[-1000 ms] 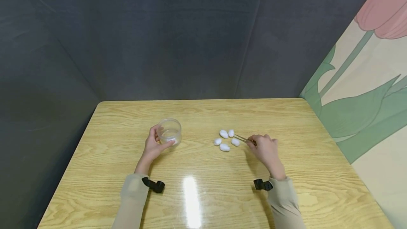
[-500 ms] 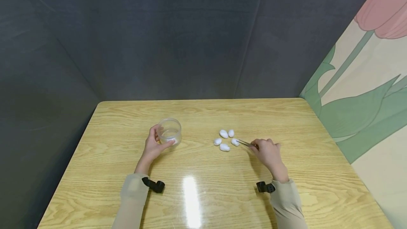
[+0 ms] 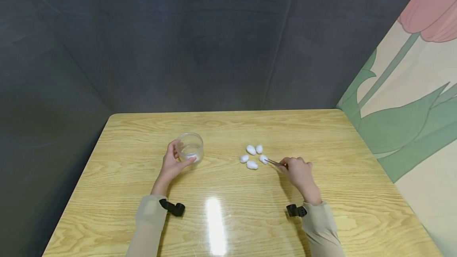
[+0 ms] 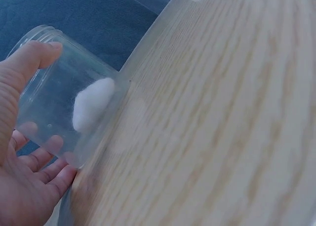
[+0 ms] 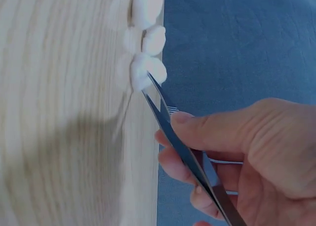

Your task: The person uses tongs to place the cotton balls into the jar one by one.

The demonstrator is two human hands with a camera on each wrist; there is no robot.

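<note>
My left hand (image 3: pixel 173 166) grips a clear plastic jar (image 3: pixel 190 146) standing on the table, thumb on the near side and fingers round the far side. A single cotton ball (image 4: pixel 93 105) lies at the bottom of that jar. In my right hand (image 3: pixel 299 173) I pinch metal tweezers (image 5: pixel 183 149) between thumb and fingers. The tips, slightly apart, are right at a cotton ball (image 3: pixel 263 159), the rightmost of a small cluster. Close by lie the other cotton balls, among them one at the front (image 3: pixel 252 165) and one at the left (image 3: pixel 244 158).
The wooden table (image 3: pixel 228 126) reaches back to a dark cloth (image 3: pixel 200 43) hanging behind it. At the right hangs a flower-patterned cloth (image 3: pixel 410 122). A bright light reflection lies on the tabletop between my forearms.
The tweezers have moved from the back-right cotton ball to the rightmost one, which has turned a little under the tips. My left hand and the jar have stayed put.
</note>
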